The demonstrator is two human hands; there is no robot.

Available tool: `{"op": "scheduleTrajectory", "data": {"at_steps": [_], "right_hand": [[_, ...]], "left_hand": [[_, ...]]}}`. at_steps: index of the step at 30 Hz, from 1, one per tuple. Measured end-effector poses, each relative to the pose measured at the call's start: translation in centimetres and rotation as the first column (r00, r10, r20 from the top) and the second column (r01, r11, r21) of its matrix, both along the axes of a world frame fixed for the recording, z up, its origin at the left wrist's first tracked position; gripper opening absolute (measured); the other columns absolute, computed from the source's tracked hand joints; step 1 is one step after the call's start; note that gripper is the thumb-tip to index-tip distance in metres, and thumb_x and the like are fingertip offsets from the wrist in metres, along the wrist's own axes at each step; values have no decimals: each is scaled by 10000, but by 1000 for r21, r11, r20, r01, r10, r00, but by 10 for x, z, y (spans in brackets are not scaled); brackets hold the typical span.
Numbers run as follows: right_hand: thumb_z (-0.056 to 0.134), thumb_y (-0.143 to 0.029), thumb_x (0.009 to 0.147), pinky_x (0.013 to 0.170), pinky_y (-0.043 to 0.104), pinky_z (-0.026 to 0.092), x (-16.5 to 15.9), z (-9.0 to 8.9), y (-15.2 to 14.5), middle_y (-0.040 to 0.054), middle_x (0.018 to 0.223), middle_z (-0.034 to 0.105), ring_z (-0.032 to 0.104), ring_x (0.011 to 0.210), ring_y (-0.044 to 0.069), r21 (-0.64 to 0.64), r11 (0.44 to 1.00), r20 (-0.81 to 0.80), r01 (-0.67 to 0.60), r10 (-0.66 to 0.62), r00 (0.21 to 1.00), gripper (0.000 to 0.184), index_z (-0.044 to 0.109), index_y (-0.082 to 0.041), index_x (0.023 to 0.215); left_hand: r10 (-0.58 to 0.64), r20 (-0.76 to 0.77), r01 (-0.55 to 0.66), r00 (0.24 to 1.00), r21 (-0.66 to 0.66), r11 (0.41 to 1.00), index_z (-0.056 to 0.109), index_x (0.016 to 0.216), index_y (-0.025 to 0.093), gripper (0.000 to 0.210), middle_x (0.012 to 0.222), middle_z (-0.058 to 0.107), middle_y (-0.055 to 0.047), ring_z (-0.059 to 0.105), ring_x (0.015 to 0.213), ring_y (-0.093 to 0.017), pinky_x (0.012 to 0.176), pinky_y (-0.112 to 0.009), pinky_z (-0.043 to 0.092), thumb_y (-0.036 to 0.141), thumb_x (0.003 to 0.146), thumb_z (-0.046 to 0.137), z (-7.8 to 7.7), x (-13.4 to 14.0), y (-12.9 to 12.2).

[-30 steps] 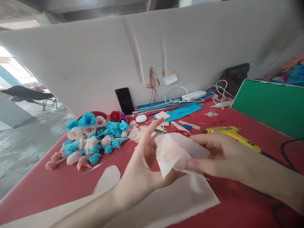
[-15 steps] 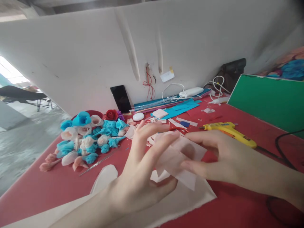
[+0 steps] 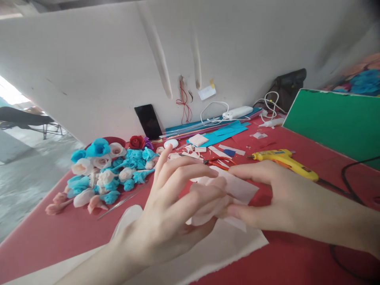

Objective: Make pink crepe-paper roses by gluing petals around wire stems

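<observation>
Between my two hands is a pale pink paper flower (image 3: 204, 211) with loose, curved petals. My left hand (image 3: 178, 202) is curled round its left side, fingers over the top and thumb below. My right hand (image 3: 264, 194) pinches the flower's right side, where a flat pale paper piece (image 3: 242, 188) sticks out. The fingers hide much of the flower's middle. Below both hands lies a large cream paper sheet (image 3: 231, 249) with a ragged edge. Red-handled pliers or scissors (image 3: 218, 161), partly hidden, lie just behind the flower.
Blue, white and pink paper flowers (image 3: 109, 170) are heaped at the left. A yellow glue gun (image 3: 286, 163) lies at right, its black cord (image 3: 346, 174) trailing. A phone (image 3: 148, 121) leans on the wall. A green board (image 3: 335, 126) stands at far right. Paper scraps (image 3: 198, 140) are scattered behind.
My left fingers have closed further over the flower and pressed its papers inward. The flat squares that stood out in front are now gathered into a rounder shape. The view has shifted slightly.
</observation>
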State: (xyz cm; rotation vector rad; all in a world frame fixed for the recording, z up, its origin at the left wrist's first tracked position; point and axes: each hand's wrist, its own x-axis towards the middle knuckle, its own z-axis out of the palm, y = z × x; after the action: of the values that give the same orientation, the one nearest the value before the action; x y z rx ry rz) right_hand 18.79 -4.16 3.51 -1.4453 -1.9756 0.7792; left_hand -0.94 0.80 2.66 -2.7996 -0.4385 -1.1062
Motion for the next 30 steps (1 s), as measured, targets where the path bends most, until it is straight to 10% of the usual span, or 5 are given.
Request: {"op": "scheduleTrajectory", "data": {"at_steps": [9,17,30], "right_hand": [[601,-273,791,545,221,388,0,-6,-3,-19,690,571,518,631,129,11,995,50,-101,101,994,102,573,-196,731],[562,-290,806,458,195,356,-5,-10,-2,-53,636,556,492,551,87,9,995,40,-96,95,995,154,521,-205,684],[566,-452,819,474,207,343,-1,-8,1,-66,604,529,488,551,90,-54,996,17,-73,74,997,254,554,-232,692]], "left_hand": [[-25,-205,-16,979,-192,981,373,1263,152,575,1239,539,-76,366,1242,-227,1131,-459,113,87,725,564,0,1,-5],[2,-182,-24,983,-116,993,354,1301,149,676,1063,594,-64,482,1067,-227,1118,-511,109,46,665,556,1,1,-8],[-67,-157,43,985,-152,987,570,949,245,395,929,627,11,476,1006,-204,1110,-523,66,4,636,572,4,0,-5]]}}
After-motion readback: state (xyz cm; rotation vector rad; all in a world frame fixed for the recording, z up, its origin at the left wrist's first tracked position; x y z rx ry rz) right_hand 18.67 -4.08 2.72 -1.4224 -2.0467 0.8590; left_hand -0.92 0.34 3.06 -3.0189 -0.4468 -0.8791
